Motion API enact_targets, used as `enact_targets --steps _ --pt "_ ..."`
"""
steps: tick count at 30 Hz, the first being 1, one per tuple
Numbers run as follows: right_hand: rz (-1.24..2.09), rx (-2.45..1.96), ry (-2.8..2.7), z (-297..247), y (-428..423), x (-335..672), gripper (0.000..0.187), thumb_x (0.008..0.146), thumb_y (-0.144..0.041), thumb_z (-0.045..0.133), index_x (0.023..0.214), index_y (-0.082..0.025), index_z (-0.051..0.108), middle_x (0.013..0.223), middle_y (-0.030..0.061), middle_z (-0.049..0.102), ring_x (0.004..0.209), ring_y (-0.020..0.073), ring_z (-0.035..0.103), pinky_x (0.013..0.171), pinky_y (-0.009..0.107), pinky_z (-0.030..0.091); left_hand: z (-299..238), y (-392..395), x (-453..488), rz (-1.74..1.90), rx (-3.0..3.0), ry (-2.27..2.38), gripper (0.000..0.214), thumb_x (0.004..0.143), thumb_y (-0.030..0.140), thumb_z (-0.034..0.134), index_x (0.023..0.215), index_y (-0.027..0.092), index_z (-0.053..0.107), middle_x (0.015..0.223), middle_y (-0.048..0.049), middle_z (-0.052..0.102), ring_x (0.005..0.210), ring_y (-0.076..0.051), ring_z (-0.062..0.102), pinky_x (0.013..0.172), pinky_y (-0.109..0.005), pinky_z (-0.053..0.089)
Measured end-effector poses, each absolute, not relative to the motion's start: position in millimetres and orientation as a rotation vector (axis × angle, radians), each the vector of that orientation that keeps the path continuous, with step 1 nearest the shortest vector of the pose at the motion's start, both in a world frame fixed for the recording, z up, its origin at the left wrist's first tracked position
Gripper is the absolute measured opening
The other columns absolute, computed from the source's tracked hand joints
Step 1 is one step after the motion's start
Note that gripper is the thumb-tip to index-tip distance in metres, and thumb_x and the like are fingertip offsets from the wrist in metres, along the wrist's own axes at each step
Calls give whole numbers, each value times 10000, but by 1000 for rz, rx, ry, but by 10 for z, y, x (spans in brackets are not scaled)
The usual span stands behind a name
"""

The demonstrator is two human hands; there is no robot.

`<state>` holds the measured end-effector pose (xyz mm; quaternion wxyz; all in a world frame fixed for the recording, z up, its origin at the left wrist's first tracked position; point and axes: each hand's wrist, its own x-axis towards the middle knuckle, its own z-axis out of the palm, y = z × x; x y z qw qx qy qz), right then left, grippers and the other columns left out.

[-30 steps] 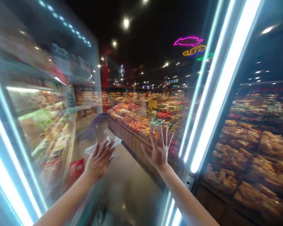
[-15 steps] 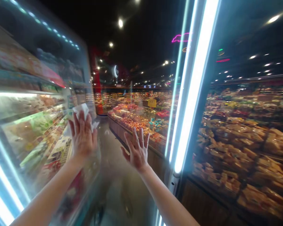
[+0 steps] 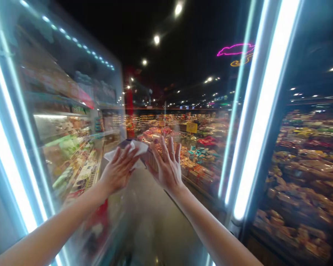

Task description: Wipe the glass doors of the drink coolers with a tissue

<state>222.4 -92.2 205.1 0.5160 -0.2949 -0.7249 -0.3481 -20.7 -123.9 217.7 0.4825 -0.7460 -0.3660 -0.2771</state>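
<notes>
My left hand [image 3: 118, 173] lies palm-forward with its fingers extended over a white tissue or cloth [image 3: 141, 147], pressing it against what looks like a clear glass pane. The white piece sticks out past the fingertips, and part of it is hidden behind the hand. Close by on the right, my right hand [image 3: 168, 168] is spread flat with nothing in it, seemingly resting on the same glass. The fingertips of the two hands are a short distance apart.
Bright light tubes stand upright at the left [image 3: 9, 147] and right [image 3: 269, 107]. Beyond or reflected in the glass are refrigerated shelves [image 3: 77, 147] of packaged goods and heaped displays of goods [image 3: 308, 166]. A yellow sign [image 3: 192, 128] stands among them.
My left hand has moved rightward with the white tissue or cloth, tilting towards the right hand. The view has shifted, so the light tubes sit further right.
</notes>
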Motion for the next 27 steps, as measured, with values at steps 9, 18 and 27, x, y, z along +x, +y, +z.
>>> enact_targets --steps 9,18,27 --pt "-955 -669 -1817 2693 -1007 1363 734 1025 -456 514 1655 -273 185 1733 55 203 1615 334 44 1283 669 115 2373 -1412 -1075 -1005 -1666 -1071 705 1030 307 417 1649 294 80 1721 -71 213 1609 -267 15 1314 -585 76" --pt "-1005 -675 -1723 2679 -1012 1151 784 1018 -456 536 1663 -293 121 1753 53 103 1604 391 26 1262 701 139 2191 -1526 -1815 -1081 -1634 -1141 731 1023 310 428 1646 316 45 1737 -40 123 1604 -279 6 1317 -583 62" --pt "-1051 -678 -1723 2701 -1069 1200 813 1015 -476 550 1665 -294 98 1752 70 86 1608 369 29 1261 687 164 2565 -1483 -1665 -1150 -1621 -1098 657 1049 353 369 1647 250 118 1733 -39 166 1602 -282 -16 1320 -574 29"
